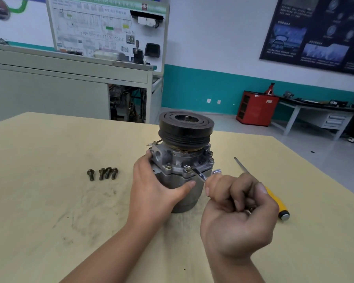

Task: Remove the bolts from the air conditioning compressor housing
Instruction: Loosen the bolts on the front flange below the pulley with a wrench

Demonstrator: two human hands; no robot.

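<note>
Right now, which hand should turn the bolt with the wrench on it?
The right hand: it grips the wrench, whose end sits on a bolt. The left hand is busy holding the compressor steady.

Bare left hand [153, 188], right hand [237, 215]
</note>
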